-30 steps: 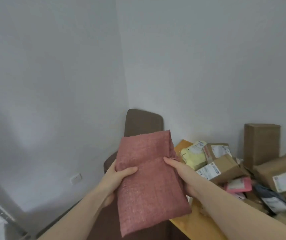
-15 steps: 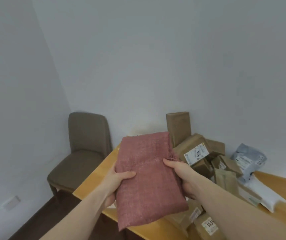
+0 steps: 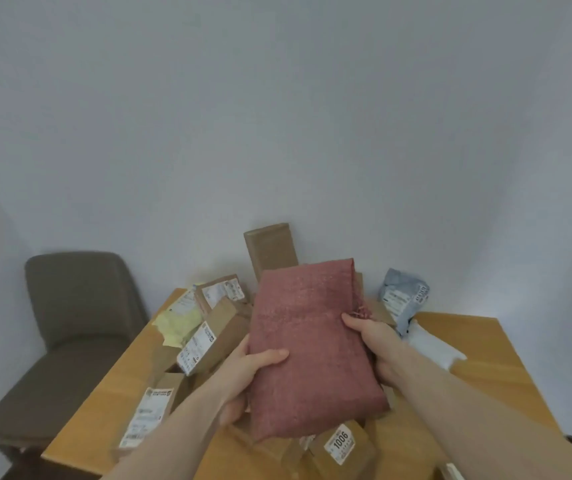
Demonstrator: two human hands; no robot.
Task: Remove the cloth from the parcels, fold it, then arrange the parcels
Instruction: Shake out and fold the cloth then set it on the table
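While both hands hold it up over the table (image 3: 478, 372), the pink-red cloth (image 3: 312, 344) is folded into a thick oblong pad, tilted w/ its far end higher and toward the wall. Left hand (image 3: 243, 372) grips the pad's left edge: thumb curled over the top face, remaining fingers hidden under the fabric. Right hand (image 3: 371, 341) grips the right edge about midway, thumb on top, fingers wrapped behind; a bit of fringe shows just above that thumb. Cloth is fully off the parcels, hanging above the middle of the pile, not touching it as far as can be seen. Below and around it, parcels lie in a loose heap on the wooden table: a tall brown box (image 3: 270, 249) upright at the back by the wall; a brown box w/ white label (image 3: 222, 291) behind a long brown box w/ label (image 3: 208, 341), lying tilted at left; a yellow soft pack (image 3: 177, 323) beside them; a labelled box (image 3: 149, 414) at the near-left edge; a small box marked 1006 (image 3: 343, 445) just under the cloth's near end. At right, a grey poly bag (image 3: 404, 299) sits propped up, and a white mailer (image 3: 429, 344) lies just in front of it. Brown padded chair (image 3: 76, 317) stands left of the table, against the wall.
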